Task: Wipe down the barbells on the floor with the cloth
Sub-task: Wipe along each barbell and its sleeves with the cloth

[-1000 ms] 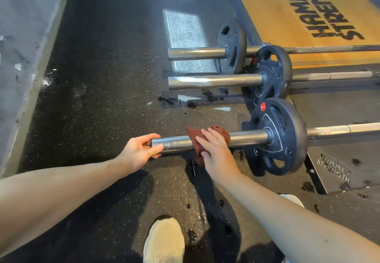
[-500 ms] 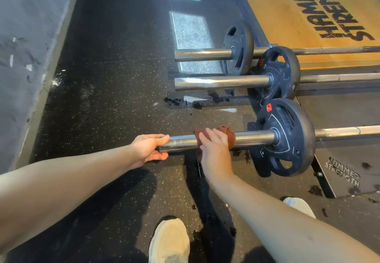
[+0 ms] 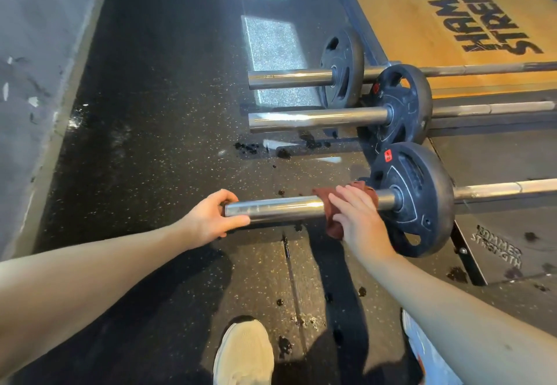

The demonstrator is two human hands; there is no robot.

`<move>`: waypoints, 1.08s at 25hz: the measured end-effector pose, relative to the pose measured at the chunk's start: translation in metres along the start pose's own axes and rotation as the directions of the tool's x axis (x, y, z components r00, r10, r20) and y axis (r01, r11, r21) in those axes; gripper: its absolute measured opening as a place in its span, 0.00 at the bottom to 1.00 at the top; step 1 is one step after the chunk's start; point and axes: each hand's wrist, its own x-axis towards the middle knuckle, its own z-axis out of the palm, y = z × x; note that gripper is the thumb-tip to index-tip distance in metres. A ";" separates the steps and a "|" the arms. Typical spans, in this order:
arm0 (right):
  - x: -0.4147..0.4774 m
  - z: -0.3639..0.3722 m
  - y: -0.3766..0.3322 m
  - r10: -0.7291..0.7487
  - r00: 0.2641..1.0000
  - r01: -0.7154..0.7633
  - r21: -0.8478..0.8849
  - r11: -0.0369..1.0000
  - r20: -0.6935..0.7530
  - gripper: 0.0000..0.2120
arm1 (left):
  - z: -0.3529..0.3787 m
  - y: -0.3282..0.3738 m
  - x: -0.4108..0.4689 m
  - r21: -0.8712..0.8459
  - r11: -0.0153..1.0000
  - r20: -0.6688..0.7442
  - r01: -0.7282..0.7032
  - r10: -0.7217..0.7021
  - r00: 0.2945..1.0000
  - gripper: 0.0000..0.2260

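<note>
the speckled black floor [image 3: 156, 149] and the wooden platform [image 3: 422, 23] sit as they did half a second ago, and the three barbells lie parallel as before. the change is on the nearest barbell [image 3: 286, 205]. our right hand [image 3: 358, 219] has slid along its sleeve from about the middle to just short of the black plate [image 3: 416, 201], so more bare steel shows between our two hands. our left hand [image 3: 208, 222] keeps its place at the sleeve's free end, fingers above and thumb below, curled and clamped round the steel. the right fingers [image 3: 354, 196] lie close together and nearly straight across the top of the sleeve, pressing the cloth [image 3: 333, 228] onto it. we cannot tell whether the thumb wraps underneath. the rust-red cloth is trapped under those fingers, its far edge peeping out past the fingertips toward the plate. a loose fold hangs below the sleeve, on the near side of the fingers.
</note>
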 end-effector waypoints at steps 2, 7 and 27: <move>0.001 -0.004 0.004 0.047 0.999 -0.047 0.025 0.999 -0.007 0.19 | 0.000 0.004 0.002 0.279 0.957 -0.012 -0.082 0.089 0.996 0.23; -0.004 0.001 -0.011 0.184 0.982 -0.178 0.115 0.977 -0.046 0.19 | 0.012 0.006 0.005 0.411 0.896 -0.042 -0.168 0.203 0.978 0.22; 0.006 0.024 -0.034 -0.076 0.997 0.076 0.154 0.985 -0.004 0.18 | -0.010 0.007 0.031 0.031 0.998 0.207 0.050 -0.055 0.977 0.21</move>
